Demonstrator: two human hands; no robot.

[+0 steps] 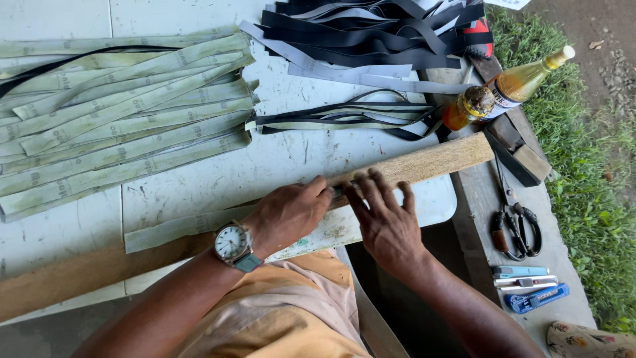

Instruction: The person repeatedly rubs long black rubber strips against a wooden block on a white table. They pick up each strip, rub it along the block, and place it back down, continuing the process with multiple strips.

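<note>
A long wooden slat (430,160) lies slanted across the white table (285,156). My left hand (288,213), with a wristwatch on the wrist, rests closed on a pale green strip (179,227) and the slat near the table's front edge. My right hand (383,215) lies next to it, fingers spread flat on the slat. Something small and dark green shows between the two hands; I cannot tell what it is.
A pile of pale green strips (119,119) covers the table's left. Black and grey strips (377,33) lie at the back, a thin bundle (344,116) in the middle. Two amber bottles (510,89), scissors (513,229) and utility knives (530,288) lie on the right bench beside grass.
</note>
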